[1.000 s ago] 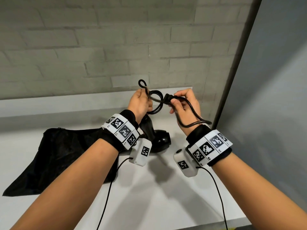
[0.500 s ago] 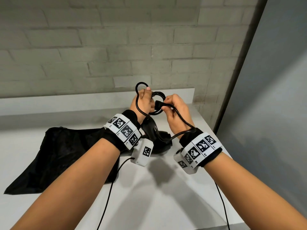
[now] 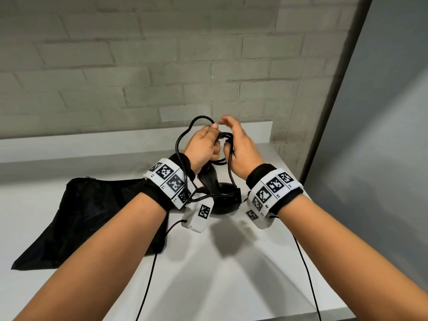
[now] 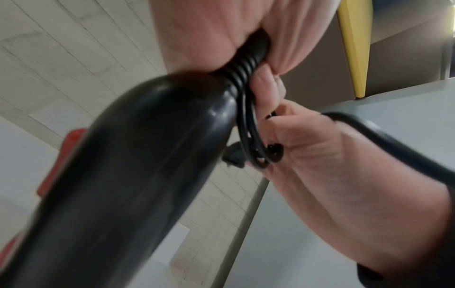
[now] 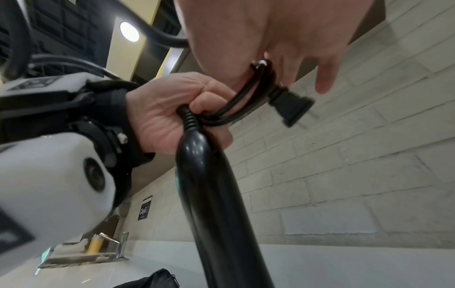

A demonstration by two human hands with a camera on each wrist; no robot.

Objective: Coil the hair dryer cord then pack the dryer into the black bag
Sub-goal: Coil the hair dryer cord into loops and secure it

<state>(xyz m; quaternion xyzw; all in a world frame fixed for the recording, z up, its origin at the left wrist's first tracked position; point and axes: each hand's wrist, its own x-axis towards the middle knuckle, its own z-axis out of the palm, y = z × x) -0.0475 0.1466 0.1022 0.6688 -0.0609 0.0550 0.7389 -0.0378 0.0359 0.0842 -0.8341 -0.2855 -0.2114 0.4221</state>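
The black hair dryer (image 3: 222, 200) stands on the white table (image 3: 231, 274) with its handle (image 5: 209, 194) pointing up. My left hand (image 3: 203, 144) grips the cord (image 3: 177, 147) where it leaves the handle, together with several small coils (image 5: 236, 111). A larger loop hangs over my left wrist. My right hand (image 3: 240, 147) is close against the left, its thumb hooked round the coils and its fingers (image 5: 325, 78) straight. The plug (image 5: 290, 105) sticks out free beyond the coils. The black bag (image 3: 92, 216) lies flat to the left, behind my left forearm.
A grey brick wall (image 3: 162, 66) with a low ledge runs behind the table. A grey partition (image 3: 382, 135) stands along the right side. The table's front edge (image 3: 324, 316) is near my elbows. In the right wrist view, a tray of small items (image 5: 81, 251) sits far off on the counter.
My right hand has let go of the plug, moved in against the left hand and straightened its fingers. The cord's slack loop has swung over my left wrist.
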